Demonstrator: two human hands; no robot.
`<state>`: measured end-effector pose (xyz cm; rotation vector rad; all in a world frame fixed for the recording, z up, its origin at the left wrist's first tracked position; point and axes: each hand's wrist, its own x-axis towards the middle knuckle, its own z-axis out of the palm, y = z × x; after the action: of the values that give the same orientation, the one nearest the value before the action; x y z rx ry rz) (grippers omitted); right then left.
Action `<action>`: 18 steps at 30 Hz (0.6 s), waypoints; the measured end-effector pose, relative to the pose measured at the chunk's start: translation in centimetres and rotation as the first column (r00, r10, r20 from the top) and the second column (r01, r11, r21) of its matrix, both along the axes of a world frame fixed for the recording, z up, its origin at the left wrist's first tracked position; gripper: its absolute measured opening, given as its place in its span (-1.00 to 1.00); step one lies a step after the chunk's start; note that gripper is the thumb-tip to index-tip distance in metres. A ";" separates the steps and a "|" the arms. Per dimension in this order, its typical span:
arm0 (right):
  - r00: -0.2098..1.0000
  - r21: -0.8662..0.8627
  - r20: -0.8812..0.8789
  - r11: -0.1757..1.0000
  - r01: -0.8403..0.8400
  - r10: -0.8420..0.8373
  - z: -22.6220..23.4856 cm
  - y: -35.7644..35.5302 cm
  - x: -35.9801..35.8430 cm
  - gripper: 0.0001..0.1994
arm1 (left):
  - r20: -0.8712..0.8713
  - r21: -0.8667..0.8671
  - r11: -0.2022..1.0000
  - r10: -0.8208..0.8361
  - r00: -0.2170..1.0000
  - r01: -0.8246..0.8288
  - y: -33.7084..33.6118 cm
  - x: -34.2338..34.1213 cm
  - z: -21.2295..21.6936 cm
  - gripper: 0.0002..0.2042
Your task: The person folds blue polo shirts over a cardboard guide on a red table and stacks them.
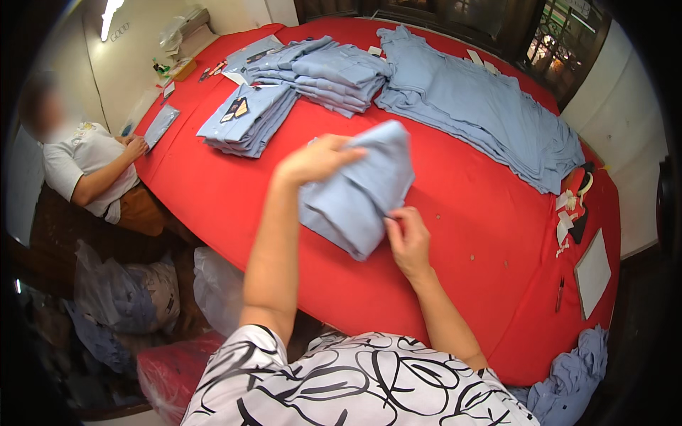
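On the red table (462, 213), both hands grip a folded pale-blue shirt (362, 188).

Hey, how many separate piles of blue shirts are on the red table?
3: a folded stack at far left, a second folded pile behind it, an unfolded heap at right; more may be hidden.

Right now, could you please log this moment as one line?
left hand: grips shirt top | right hand: pinches shirt edge | table: red

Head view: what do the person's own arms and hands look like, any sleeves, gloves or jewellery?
Both forearms are bare. The left hand and right hand wear no gloves, and no watch or ring shows. The top is white with black swirling line patterns; its short sleeve ends above the left elbow.
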<state>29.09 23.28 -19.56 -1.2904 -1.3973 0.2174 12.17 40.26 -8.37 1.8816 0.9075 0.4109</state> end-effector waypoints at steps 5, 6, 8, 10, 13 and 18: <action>0.919 -0.131 0.384 0.991 -0.041 0.089 -2.6 3.6 -2.7 -0.82 | -0.251 -0.162 0.939 0.256 0.933 -0.302 6.9 -7.0 -7.9 -0.54; 0.913 -0.127 0.400 0.992 -0.023 0.072 -3.1 4.2 -2.7 -0.81 | -0.358 -0.084 0.938 0.286 0.889 -0.336 7.8 -7.3 -9.5 -0.51; 0.933 -0.133 0.357 0.991 -0.003 0.051 -3.2 4.7 -2.9 -0.84 | -0.382 0.238 0.866 0.499 0.778 -0.439 8.2 -7.6 -12.2 -0.46; 0.949 -0.217 0.308 0.976 0.005 0.064 -3.7 4.0 -2.5 -0.86 | -0.373 0.290 0.839 0.542 0.753 -0.461 8.0 -7.4 -13.9 -0.39; 0.977 -0.324 0.189 0.945 -0.032 0.098 -2.8 4.0 -1.8 -0.88 | -0.385 0.389 0.776 0.626 0.678 -0.496 6.9 -6.7 -14.3 -0.40; 0.981 -0.312 0.159 0.948 -0.057 0.111 -1.3 3.2 -1.6 -0.91 | -0.333 0.312 0.787 0.616 0.714 -0.533 6.7 -7.3 -14.7 -0.43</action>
<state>27.47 26.50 -20.83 -1.5344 -1.6165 0.4006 4.90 46.95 -23.11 1.8579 1.8389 0.4862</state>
